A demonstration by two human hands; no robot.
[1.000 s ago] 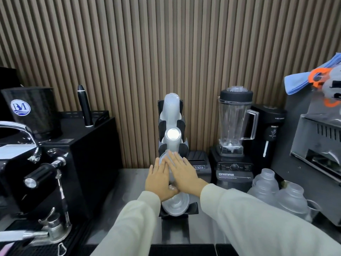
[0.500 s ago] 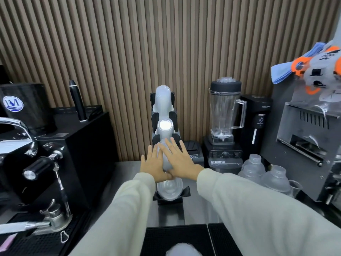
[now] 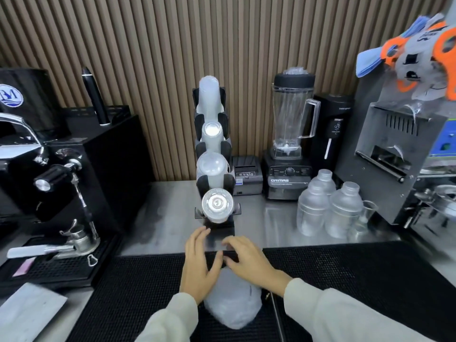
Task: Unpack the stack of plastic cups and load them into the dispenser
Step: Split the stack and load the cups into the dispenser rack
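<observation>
Reaching over the wrapped stack of plastic cups (image 3: 233, 307), which lies on the black mat (image 3: 345, 280) nearest me, my left hand (image 3: 198, 265) and right hand (image 3: 249, 260) both hover with fingers spread, gripping nothing; whether they touch the wrap I cannot tell. Just beyond stands the dispenser (image 3: 214, 183), 4 tiers, cups in each. Further right: blender (image 3: 291, 134), 3 shaker bottles (image 3: 328, 208).

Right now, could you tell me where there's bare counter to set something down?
Bare steel counter lies between the espresso machine and cup dispenser. Right of the dispenser it is crowded: blender, shaker bottles. The black mat beyond the right hand is free.
</observation>
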